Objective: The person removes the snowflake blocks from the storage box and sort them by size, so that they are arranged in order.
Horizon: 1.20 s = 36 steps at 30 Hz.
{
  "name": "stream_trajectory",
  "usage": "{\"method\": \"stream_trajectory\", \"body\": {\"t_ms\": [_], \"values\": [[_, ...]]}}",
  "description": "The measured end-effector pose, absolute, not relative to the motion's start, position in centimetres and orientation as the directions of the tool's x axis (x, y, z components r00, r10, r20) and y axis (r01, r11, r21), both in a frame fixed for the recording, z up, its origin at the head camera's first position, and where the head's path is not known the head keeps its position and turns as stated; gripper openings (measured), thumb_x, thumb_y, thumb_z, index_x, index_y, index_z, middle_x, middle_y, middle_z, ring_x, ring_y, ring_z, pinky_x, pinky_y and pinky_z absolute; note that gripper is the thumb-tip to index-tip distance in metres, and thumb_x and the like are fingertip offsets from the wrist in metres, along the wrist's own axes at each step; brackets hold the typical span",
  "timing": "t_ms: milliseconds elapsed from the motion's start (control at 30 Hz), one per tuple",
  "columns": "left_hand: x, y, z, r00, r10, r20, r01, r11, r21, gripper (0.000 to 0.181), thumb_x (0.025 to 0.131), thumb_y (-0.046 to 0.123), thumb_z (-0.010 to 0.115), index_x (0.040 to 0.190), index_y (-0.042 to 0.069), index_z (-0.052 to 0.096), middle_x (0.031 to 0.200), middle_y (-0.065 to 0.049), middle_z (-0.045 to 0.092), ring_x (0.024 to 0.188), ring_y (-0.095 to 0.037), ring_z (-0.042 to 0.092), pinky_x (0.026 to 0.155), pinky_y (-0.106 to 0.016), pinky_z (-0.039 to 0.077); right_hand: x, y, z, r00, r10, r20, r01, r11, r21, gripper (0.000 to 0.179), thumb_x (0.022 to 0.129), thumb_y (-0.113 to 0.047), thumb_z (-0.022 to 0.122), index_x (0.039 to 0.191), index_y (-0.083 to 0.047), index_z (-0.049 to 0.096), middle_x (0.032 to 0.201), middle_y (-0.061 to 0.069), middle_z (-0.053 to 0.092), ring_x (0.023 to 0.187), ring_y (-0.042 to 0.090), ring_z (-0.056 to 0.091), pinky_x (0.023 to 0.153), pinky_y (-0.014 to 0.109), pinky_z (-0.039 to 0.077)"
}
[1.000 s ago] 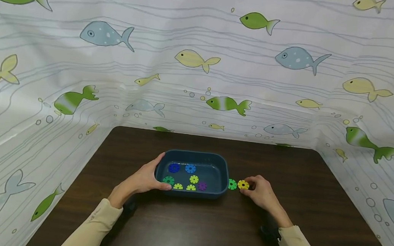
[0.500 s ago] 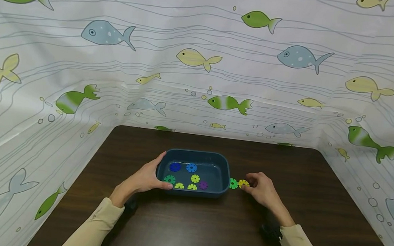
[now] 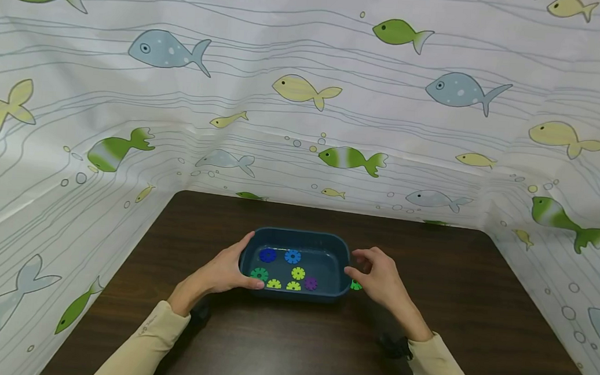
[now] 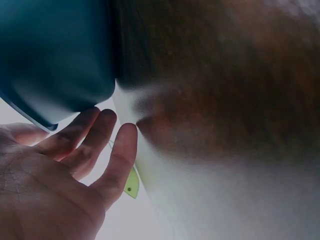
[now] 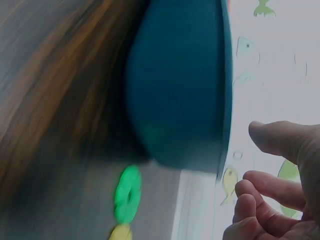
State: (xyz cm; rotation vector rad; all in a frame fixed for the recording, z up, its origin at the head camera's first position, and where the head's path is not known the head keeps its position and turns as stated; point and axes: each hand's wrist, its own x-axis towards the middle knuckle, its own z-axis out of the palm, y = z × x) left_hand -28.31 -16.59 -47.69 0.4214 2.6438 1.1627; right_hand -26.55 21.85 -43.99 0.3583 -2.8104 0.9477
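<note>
In the head view my left hand holds the left end of a dark blue plastic bin, thumb along the front rim and fingers at the back corner. The left wrist view shows fingertips against the bin's outer wall. My right hand hovers by the bin's right rim, thumb and fingers apart with nothing between them. Below it on the table lies a green notched disc. A yellow notched disc touches it, cut off by the right wrist frame's edge and hidden by the hand in the head view.
Inside the bin lie several notched discs, among them a dark blue disc, a light blue disc, a purple disc and a teal green disc. A fish-print sheet surrounds the dark wooden table.
My right hand has let go of the yellow disc and moved left to the bin's right rim, covering that disc in the head view. The left hand stays on the bin.
</note>
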Motion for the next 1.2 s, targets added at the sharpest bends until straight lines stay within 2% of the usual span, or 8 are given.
{"method": "stream_trajectory", "body": {"t_ms": [300, 567, 700, 900, 1033, 1200], "values": [[-28.4, -16.4, -47.6, -0.935, 0.343, -0.084, 0.171, 0.649, 0.741, 0.135, 0.081, 0.052, 0.093, 0.176, 0.01, 0.008, 0.178, -0.027, 0.029, 0.16, -0.052, 0.037, 0.126, -0.077, 0.033, -27.1, 17.8, -43.4, -0.953, -0.235, 0.194, -0.304, 0.756, -0.579, 0.038, 0.095, -0.022, 0.086, 0.126, -0.001, 0.078, 0.111, 0.016, 0.073, 0.087, 0.018, 0.056, 0.072, 0.027, 0.046], [-28.2, -16.5, -47.5, -0.935, 0.344, -0.088, 0.169, 0.65, 0.741, 0.135, 0.081, 0.053, 0.093, 0.176, 0.01, 0.008, 0.179, -0.026, 0.028, 0.161, -0.052, 0.035, 0.127, -0.076, 0.032, -28.0, 14.7, -44.6, -0.945, -0.279, 0.169, -0.325, 0.758, -0.566, 0.037, 0.095, -0.021, 0.086, 0.125, 0.0, 0.078, 0.109, 0.016, 0.072, 0.084, 0.016, 0.055, 0.072, 0.027, 0.05], [-28.0, -16.6, -47.6, -0.931, 0.351, -0.096, 0.166, 0.644, 0.747, 0.135, 0.081, 0.055, 0.092, 0.177, 0.01, 0.008, 0.179, -0.026, 0.026, 0.162, -0.053, 0.034, 0.127, -0.076, 0.031, -28.5, 13.4, -45.5, -0.947, -0.295, 0.13, -0.315, 0.759, -0.569, 0.039, 0.096, -0.022, 0.085, 0.127, 0.001, 0.077, 0.109, 0.014, 0.072, 0.084, 0.016, 0.058, 0.076, 0.033, 0.056], [-27.8, -16.8, -47.9, -0.93, 0.354, -0.1, 0.164, 0.643, 0.748, 0.136, 0.081, 0.057, 0.092, 0.176, 0.009, 0.008, 0.178, -0.026, 0.029, 0.159, -0.052, 0.038, 0.126, -0.076, 0.034, -29.0, 11.9, -46.4, -0.951, -0.299, 0.077, -0.286, 0.758, -0.586, 0.041, 0.096, -0.023, 0.085, 0.128, 0.001, 0.076, 0.115, 0.015, 0.072, 0.099, 0.025, 0.068, 0.089, 0.046, 0.063], [-28.0, -16.7, -47.9, -0.93, 0.356, -0.092, 0.165, 0.628, 0.76, 0.135, 0.081, 0.056, 0.092, 0.176, 0.009, 0.008, 0.178, -0.026, 0.029, 0.16, -0.051, 0.038, 0.126, -0.076, 0.034, -29.7, 11.3, -46.5, -0.952, -0.296, 0.078, -0.286, 0.768, -0.574, 0.04, 0.096, -0.023, 0.085, 0.127, 0.002, 0.077, 0.115, 0.017, 0.072, 0.101, 0.029, 0.069, 0.091, 0.049, 0.064], [-28.2, -16.7, -47.8, -0.932, 0.351, -0.087, 0.16, 0.616, 0.771, 0.134, 0.082, 0.052, 0.092, 0.176, 0.01, 0.008, 0.178, -0.025, 0.031, 0.157, -0.049, 0.041, 0.127, -0.075, 0.034, -30.6, 10.5, -46.8, -0.958, -0.284, 0.042, -0.259, 0.794, -0.55, 0.042, 0.097, -0.024, 0.085, 0.129, 0.002, 0.076, 0.117, 0.017, 0.071, 0.1, 0.027, 0.069, 0.09, 0.047, 0.064]]}}
